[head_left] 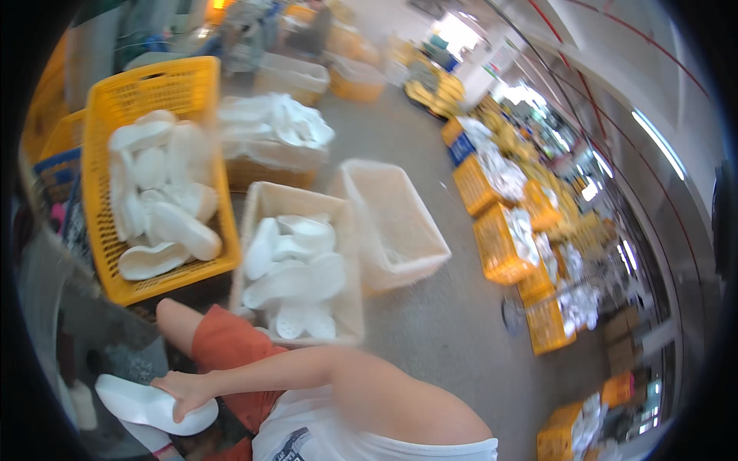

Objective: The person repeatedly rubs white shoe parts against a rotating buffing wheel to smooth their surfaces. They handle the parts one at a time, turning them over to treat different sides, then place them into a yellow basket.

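At the lower left, my right hand (184, 393) is closed on a white, shoe-shaped foam sole (138, 399), with the thumb pressed over its top. My bare right arm reaches across my body to it, above my orange shorts. Partly under the sole is a white piece with a pink band (157, 444); I cannot make out what it is. My left hand does not show clearly anywhere. Nearest in front of my legs stands a pale bin (354, 284) holding several white soles (296, 280). Left of it, a tilted yellow crate (96, 192) holds more white soles (181, 227).
A pale, lined bin (419, 257) stands right of the filled one. Behind them, a yellow crate (273, 178) is heaped with white pieces. Stacked yellow crates (492, 250) line the right side of the grey floor (415, 323). A blue crate (58, 173) sits at far left.
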The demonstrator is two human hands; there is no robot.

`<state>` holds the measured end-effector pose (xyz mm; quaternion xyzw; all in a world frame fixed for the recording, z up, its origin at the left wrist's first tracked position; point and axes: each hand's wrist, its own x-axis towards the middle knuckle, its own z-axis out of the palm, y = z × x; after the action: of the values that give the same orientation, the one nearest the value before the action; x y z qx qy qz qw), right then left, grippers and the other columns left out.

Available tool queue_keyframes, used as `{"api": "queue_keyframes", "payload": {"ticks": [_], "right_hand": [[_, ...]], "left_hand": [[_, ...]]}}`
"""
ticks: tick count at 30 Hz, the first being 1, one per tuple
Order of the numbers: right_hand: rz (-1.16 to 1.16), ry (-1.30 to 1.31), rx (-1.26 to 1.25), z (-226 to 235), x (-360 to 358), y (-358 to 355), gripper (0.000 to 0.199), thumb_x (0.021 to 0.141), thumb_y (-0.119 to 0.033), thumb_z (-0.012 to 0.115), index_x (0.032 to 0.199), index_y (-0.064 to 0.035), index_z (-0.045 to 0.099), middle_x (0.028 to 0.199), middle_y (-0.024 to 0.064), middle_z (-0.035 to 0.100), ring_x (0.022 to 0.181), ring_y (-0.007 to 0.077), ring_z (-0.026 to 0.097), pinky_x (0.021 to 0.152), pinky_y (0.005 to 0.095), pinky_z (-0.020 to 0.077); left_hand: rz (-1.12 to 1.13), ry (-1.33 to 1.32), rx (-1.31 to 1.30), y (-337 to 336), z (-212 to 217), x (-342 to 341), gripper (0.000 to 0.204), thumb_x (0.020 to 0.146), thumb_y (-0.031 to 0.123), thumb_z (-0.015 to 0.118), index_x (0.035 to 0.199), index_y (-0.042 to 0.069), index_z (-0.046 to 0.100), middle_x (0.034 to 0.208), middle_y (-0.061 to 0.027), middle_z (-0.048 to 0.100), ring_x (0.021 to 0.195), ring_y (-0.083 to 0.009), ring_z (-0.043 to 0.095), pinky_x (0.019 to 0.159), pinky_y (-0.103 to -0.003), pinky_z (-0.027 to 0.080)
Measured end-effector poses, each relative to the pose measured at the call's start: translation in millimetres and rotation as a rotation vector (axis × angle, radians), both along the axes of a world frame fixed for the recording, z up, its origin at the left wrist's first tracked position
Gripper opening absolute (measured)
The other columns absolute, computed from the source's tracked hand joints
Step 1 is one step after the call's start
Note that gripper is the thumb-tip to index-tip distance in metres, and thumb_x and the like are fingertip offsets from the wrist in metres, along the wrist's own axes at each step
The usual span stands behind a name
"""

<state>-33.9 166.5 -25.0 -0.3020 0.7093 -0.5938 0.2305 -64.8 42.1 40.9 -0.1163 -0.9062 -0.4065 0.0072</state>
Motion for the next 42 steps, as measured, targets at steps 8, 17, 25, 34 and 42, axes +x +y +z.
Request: {"api": "queue_keyframes", "payload": {"ticks": [8, 17, 25, 34, 42], "right_hand": [[-0.188, -0.163, 0.041, -1, 7, 89, 0.074, 0.065, -0.025, 0.089, 0.121, 0.0104, 0.057, 0.111, 0.0311, 0.067, 0.105, 0.0427, 0.067, 0.089, 0.0450, 0.0547], [-0.184, 0.043, 0.076, -13, -3, 37, 0.066, 0.066, -0.025, 0.086, 0.118, 0.0063, 0.061, 0.106, 0.0269, 0.069, 0.103, 0.0398, 0.068, 0.086, 0.0431, 0.0553], [0.065, -0.075, 0.138, -14, 6, 17, 0.066, 0.080, -0.031, 0.087, 0.131, 0.0002, 0.061, 0.113, 0.0170, 0.073, 0.098, 0.0248, 0.072, 0.086, 0.0400, 0.0580], [0.147, -0.497, 0.105, 87, -32, -125, 0.046, 0.088, -0.012, 0.078, 0.128, 0.0066, 0.066, 0.112, 0.0137, 0.075, 0.093, 0.0227, 0.073, 0.086, 0.0375, 0.0584], [0.382, 0.096, 0.176, 100, -82, 63, 0.053, 0.090, -0.031, 0.078, 0.134, -0.0029, 0.065, 0.115, 0.0127, 0.069, 0.112, 0.0225, 0.064, 0.104, 0.0348, 0.0464]], "left_hand": [[-0.066, -0.024, -0.092, 53, 15, -16, 0.057, 0.098, 0.028, 0.061, 0.147, 0.001, 0.048, 0.145, -0.0203, 0.052, 0.135, -0.0308, 0.049, 0.116, -0.041, 0.038], [0.024, -0.012, -0.063, 32, 15, -9, 0.047, 0.103, 0.022, 0.054, 0.145, 0.001, 0.050, 0.143, -0.0192, 0.054, 0.134, -0.0275, 0.051, 0.115, -0.039, 0.040], [0.545, 0.054, 0.095, -104, -50, 109, 0.039, 0.108, 0.017, 0.048, 0.143, 0.001, 0.051, 0.142, -0.0182, 0.056, 0.132, -0.0245, 0.052, 0.114, -0.037, 0.041], [0.971, 0.128, 1.967, -184, -147, 77, 0.043, 0.113, 0.034, 0.042, 0.140, 0.003, 0.056, 0.130, -0.0097, 0.063, 0.120, -0.0217, 0.058, 0.111, -0.032, 0.045], [0.532, -0.137, 1.758, -39, -94, 73, 0.040, 0.106, 0.030, 0.056, 0.136, 0.003, 0.059, 0.122, -0.0145, 0.066, 0.122, -0.0257, 0.062, 0.102, -0.039, 0.052]]}}
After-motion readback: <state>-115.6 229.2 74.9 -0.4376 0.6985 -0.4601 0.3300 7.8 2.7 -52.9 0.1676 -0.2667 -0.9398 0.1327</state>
